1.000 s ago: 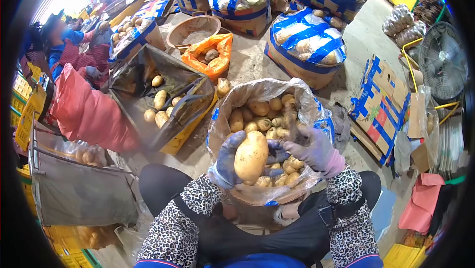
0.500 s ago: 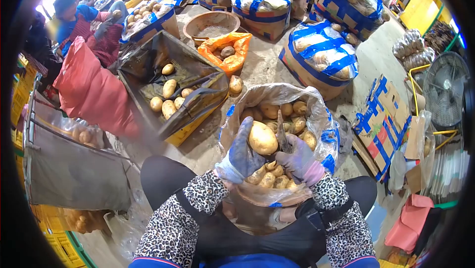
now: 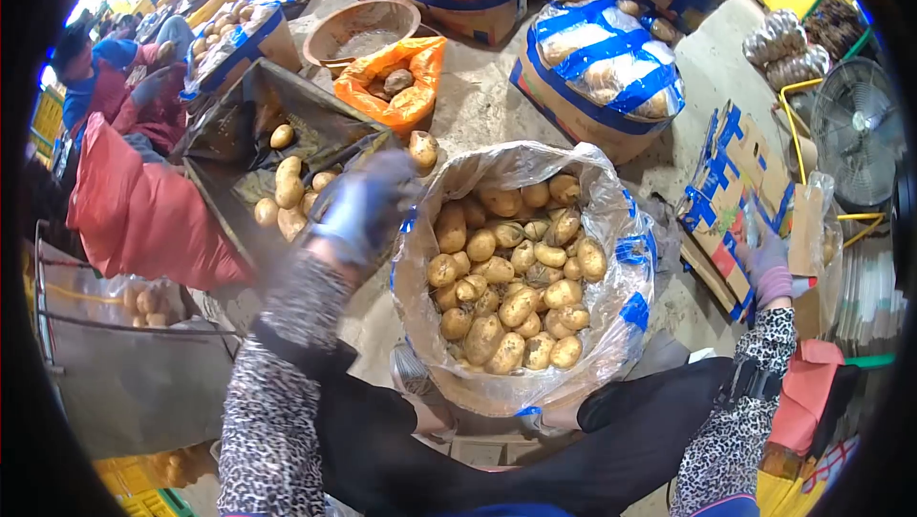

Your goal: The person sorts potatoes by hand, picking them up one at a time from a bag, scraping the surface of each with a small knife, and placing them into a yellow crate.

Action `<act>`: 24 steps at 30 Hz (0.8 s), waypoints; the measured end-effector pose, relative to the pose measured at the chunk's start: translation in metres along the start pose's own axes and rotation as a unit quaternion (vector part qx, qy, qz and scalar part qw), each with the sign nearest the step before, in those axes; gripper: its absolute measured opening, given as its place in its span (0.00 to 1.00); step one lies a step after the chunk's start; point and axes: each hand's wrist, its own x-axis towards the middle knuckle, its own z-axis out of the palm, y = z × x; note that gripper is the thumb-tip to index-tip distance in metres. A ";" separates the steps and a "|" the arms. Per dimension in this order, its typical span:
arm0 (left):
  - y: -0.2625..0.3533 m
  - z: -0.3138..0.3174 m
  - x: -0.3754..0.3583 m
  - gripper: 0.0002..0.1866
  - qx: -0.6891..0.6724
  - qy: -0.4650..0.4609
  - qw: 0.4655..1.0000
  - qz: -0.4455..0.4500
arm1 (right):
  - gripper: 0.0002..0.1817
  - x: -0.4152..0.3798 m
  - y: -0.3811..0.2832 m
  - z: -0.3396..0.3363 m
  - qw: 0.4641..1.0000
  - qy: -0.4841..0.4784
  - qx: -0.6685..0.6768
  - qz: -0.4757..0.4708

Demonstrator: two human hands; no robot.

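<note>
A seated person in leopard-print sleeves has a plastic-lined sack (image 3: 611, 326) of potatoes (image 3: 511, 302) between the knees on the concrete floor (image 3: 478, 116), both gloved hands spread away from it. The left hand (image 3: 368, 207), blurred, hangs over the gap between the sack's rim and a dark-lined yellow crate (image 3: 239, 149); its fingers look loosely curled with nothing visible in them, though the blur leaves that uncertain. The right hand (image 3: 767, 264), in a purple glove, reaches out to the stack of flattened cardboard boxes (image 3: 731, 188) taped in blue at the person's right; whether it grips anything cannot be told. The crate holds 5 or so loose potatoes (image 3: 287, 188), and a single potato (image 3: 422, 147) lies on the floor just beyond the sack. Farther back sit an orange bag (image 3: 396, 87) with a few dark tubers, a round basin (image 3: 368, 30) and several cartons (image 3: 602, 73) wrapped in clear film and blue tape. A co-worker (image 3: 105, 87) in blue and red sits at far left behind a red sack (image 3: 134, 216). A floor fan (image 3: 855, 130) stands at far right.
</note>
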 end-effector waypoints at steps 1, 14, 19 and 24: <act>-0.003 0.041 -0.005 0.16 -0.023 -0.092 0.987 -0.132 | 0.26 -0.001 0.009 0.005 0.999 -0.016 -0.047 0.000; -0.128 0.157 0.065 0.38 0.620 -0.096 0.739 -0.246 | 0.29 -0.055 -0.055 -0.011 0.996 -0.012 0.042 -0.080; -0.054 0.135 -0.028 0.41 0.181 -0.252 0.950 -0.015 | 0.29 -0.064 -0.086 -0.013 0.981 -0.088 0.153 -0.078; -0.002 0.123 -0.129 0.44 -0.053 -0.265 0.963 -0.002 | 0.24 -0.124 -0.145 0.024 0.928 -0.140 0.296 -0.177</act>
